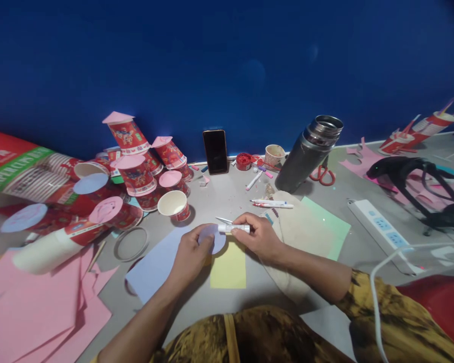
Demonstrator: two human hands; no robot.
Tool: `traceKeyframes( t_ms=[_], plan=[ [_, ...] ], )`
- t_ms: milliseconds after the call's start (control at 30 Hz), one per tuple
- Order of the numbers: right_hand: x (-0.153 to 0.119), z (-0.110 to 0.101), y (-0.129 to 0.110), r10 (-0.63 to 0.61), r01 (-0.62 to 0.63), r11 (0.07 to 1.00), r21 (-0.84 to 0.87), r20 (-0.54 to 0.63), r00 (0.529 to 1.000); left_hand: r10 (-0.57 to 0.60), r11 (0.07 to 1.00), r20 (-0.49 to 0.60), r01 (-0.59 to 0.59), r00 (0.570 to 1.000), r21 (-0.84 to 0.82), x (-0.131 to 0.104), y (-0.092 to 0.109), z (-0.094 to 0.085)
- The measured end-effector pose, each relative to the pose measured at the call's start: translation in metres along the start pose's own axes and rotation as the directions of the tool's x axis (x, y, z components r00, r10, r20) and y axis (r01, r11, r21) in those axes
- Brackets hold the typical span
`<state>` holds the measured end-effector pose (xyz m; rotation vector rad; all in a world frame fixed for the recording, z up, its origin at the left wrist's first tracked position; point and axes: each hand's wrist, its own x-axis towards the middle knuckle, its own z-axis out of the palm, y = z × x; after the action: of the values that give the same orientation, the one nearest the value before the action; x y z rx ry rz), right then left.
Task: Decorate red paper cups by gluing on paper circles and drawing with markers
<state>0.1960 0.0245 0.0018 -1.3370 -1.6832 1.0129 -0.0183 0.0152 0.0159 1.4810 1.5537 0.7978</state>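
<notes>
My left hand (192, 250) pinches a round lavender paper disc (215, 241) between thumb and fingers. In my right hand (258, 234) is a white glue stick (227, 229), its end touching or just over the disc's edge. A thin silvery pointed thing (223, 220) sticks out beside the stick; I cannot make out what it is. Below both hands lies a yellow paper square (228, 269). A lavender paper sheet (155, 264) is partly under my left forearm. An upright paper cup (176, 206) stands just beyond my left hand.
Decorated red paper cups (136, 174) with pink tops are stacked at left, near pink sheets (34, 302) and a tape ring (131, 243). A phone (215, 151) leans on the blue wall. A grey flask (306, 156), red-handled scissors (323, 175) and a power strip (382, 229) are at right.
</notes>
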Motion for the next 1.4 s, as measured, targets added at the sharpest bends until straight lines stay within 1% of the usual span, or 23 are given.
traceKeyframes(
  t_ms=[33, 100, 167, 233, 267, 333, 500, 633, 667, 700, 733, 767, 800, 867, 900, 933, 967, 1000, 1033, 1100, 1167, 1267, 1400],
  plan=[
    [-0.001, 0.001, 0.001, -0.040, 0.040, 0.999, -0.015, -0.013, 0.999, -0.005, 1.000, 0.001, 0.005, 1.000, 0.003, 0.001, 0.000, 0.000],
    [-0.003, 0.002, 0.003, -0.165, 0.162, 0.984, -0.071, -0.045, 0.985, -0.001, 1.000, 0.008, 0.001, 1.000, 0.005, 0.001, 0.001, 0.002],
    [-0.004, 0.005, 0.007, -0.322, 0.310, 0.939, -0.149, -0.067, 0.944, 0.020, 1.000, 0.021, -0.020, 1.000, -0.004, 0.000, 0.001, 0.004],
    [-0.005, 0.006, 0.011, -0.456, 0.434, 0.871, -0.231, -0.049, 0.889, 0.040, 0.999, 0.038, -0.039, 0.998, -0.020, -0.001, 0.001, 0.006],
    [-0.005, 0.007, 0.012, -0.500, 0.475, 0.837, -0.270, -0.027, 0.866, 0.048, 0.999, 0.049, -0.046, 0.998, -0.028, -0.002, 0.000, 0.007],
    [-0.005, 0.008, 0.015, -0.547, 0.519, 0.780, -0.348, 0.023, 0.837, 0.065, 0.997, 0.073, -0.062, 0.995, -0.042, -0.003, -0.001, 0.009],
    [-0.002, 0.007, 0.019, -0.589, 0.531, 0.671, -0.517, 0.061, 0.806, 0.116, 0.992, 0.131, -0.110, 0.984, -0.055, -0.006, 0.001, 0.010],
    [-0.003, 0.006, 0.018, -0.652, 0.579, 0.564, -0.589, 0.112, 0.750, 0.137, 0.991, 0.125, -0.137, 0.983, -0.005, -0.009, 0.003, 0.012],
    [-0.004, 0.006, 0.017, -0.658, 0.583, 0.556, -0.593, 0.114, 0.744, 0.148, 0.988, 0.117, -0.151, 0.982, 0.012, -0.009, 0.003, 0.012],
    [-0.006, 0.006, 0.017, -0.651, 0.578, 0.565, -0.588, 0.113, 0.751, 0.163, 0.986, 0.112, -0.167, 0.980, 0.026, -0.010, 0.003, 0.013],
    [-0.007, 0.006, 0.015, -0.627, 0.563, 0.596, -0.572, 0.106, 0.772, 0.177, 0.983, 0.108, -0.182, 0.978, 0.038, -0.010, 0.003, 0.013],
    [-0.007, 0.007, 0.014, -0.582, 0.531, 0.648, -0.546, 0.095, 0.808, 0.187, 0.980, 0.110, -0.192, 0.976, 0.045, -0.011, 0.003, 0.013],
    [-0.008, 0.007, 0.012, -0.514, 0.476, 0.716, -0.511, 0.075, 0.855, 0.190, 0.979, 0.113, -0.197, 0.975, 0.050, -0.011, 0.003, 0.013],
    [-0.008, 0.007, 0.007, -0.320, 0.305, 0.867, -0.395, 0.031, 0.947, 0.180, 0.981, 0.123, -0.187, 0.976, 0.053, -0.012, 0.003, 0.013],
    [-0.007, 0.007, 0.005, -0.205, 0.201, 0.931, -0.305, 0.021, 0.979, 0.166, 0.983, 0.126, -0.174, 0.978, 0.051, -0.012, 0.004, 0.013],
    [-0.005, 0.006, 0.002, -0.092, 0.095, 0.976, -0.194, 0.025, 0.995, 0.150, 0.987, 0.130, -0.157, 0.980, 0.040, -0.012, 0.004, 0.012],
    [-0.004, 0.006, 0.001, 0.009, -0.006, 0.998, -0.067, 0.049, 0.999, 0.134, 0.990, 0.137, -0.137, 0.982, 0.017, -0.012, 0.004, 0.012],
    [-0.003, 0.005, 0.001, 0.089, -0.094, 0.994, 0.061, 0.086, 0.992, 0.116, 0.993, 0.144, -0.115, 0.983, -0.016, -0.012, 0.004, 0.012],
    [-0.001, 0.005, 0.001, 0.147, -0.169, 0.970, 0.176, 0.129, 0.981, 0.097, 0.994, 0.149, -0.089, 0.984, -0.058, -0.011, 0.003, 0.011],
    [0.002, 0.004, 0.005, 0.210, -0.265, 0.904, 0.335, 0.191, 0.959, 0.045, 0.989, 0.169, -0.020, 0.985, -0.148, -0.010, 0.001, 0.011],
    [0.005, 0.003, 0.010, 0.232, -0.304, 0.859, 0.411, 0.216, 0.948, -0.025, 0.972, 0.197, 0.070, 0.980, -0.225, -0.008, -0.001, 0.011],
    [0.010, 0.000, 0.014, 0.257, -0.331, 0.810, 0.485, 0.215, 0.942, -0.104, 0.932, 0.223, 0.174, 0.969, -0.318, -0.006, -0.003, 0.010],
    [0.019, -0.007, 0.015, 0.311, -0.352, 0.737, 0.577, 0.172, 0.935, -0.159, 0.895, 0.166, 0.213, 0.973, -0.391, -0.003, -0.001, 0.006]
  ],
)
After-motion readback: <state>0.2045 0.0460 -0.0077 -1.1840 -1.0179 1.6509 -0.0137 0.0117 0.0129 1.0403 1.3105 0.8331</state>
